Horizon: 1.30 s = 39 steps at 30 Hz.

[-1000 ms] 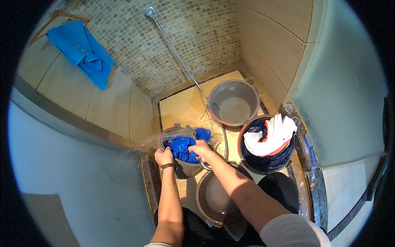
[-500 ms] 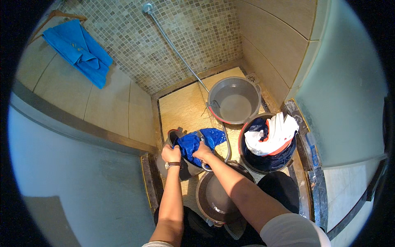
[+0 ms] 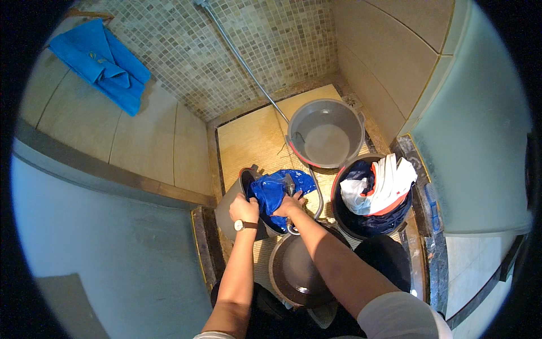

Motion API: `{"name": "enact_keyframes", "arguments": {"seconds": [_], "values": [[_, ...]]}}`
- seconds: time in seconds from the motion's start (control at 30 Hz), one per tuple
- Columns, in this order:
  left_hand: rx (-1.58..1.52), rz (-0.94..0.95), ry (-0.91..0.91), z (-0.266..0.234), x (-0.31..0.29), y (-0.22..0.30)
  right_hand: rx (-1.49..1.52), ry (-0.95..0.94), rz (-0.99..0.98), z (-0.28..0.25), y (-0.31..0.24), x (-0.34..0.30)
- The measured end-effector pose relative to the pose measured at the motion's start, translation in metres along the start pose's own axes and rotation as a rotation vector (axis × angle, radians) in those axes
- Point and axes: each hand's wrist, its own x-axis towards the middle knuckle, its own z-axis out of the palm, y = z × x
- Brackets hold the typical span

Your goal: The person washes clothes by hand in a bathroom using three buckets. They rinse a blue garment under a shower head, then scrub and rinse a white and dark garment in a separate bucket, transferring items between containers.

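Note:
A grey bucket (image 3: 228,217) leans over at the lower middle of the view, its open mouth facing right. Crumpled shiny blue plastic (image 3: 274,189) bulges out of that mouth. My left hand (image 3: 244,208), with a watch on its wrist, is closed on the bucket's rim beside the plastic; its fingertips are hidden. My right hand (image 3: 289,204) lies over the plastic, closed around a silver hand shower (image 3: 290,183) whose head shows past the fingers. The shower's metal hose (image 3: 320,206) loops beside this hand. Part of the right-hand grip is hidden.
A dark round basin (image 3: 302,271) stands close below my forearms. At right, a bucket (image 3: 341,214) holds white, orange and navy cloth (image 3: 375,186); behind it a grey bucket (image 3: 327,135) contains water. A blue towel (image 3: 104,68) hangs at left. Glass panels (image 3: 468,124) flank the shower.
The view has shifted slightly. Both hands have moved a little to the right with the tilted bucket's rim and the blue plastic. The fingers of my right hand are more spread.

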Motion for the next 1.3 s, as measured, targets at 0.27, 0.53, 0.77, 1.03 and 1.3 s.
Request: {"name": "enact_keyframes", "arguments": {"seconds": [0.27, 0.53, 0.77, 1.03, 1.3], "values": [[0.094, 0.211, 0.034, 0.003, -0.013, 0.018, 0.416, -0.010, -0.078, 0.016, 0.030, 0.045], [0.061, 0.396, 0.005, 0.013, -0.034, 0.046, 0.319, 0.063, 0.076, 0.000, 0.019, 0.029], [0.046, 0.470, 0.004, 0.021, -0.041, 0.056, 0.651, 0.128, 0.263, 0.007, 0.026, 0.046], [0.017, 0.500, 0.015, 0.019, -0.043, 0.063, 0.878, 0.111, 0.265, 0.010, 0.034, 0.044], [0.027, 0.520, 0.037, 0.004, -0.044, 0.074, 1.173, -0.096, 0.147, 0.024, 0.052, 0.081]]}}
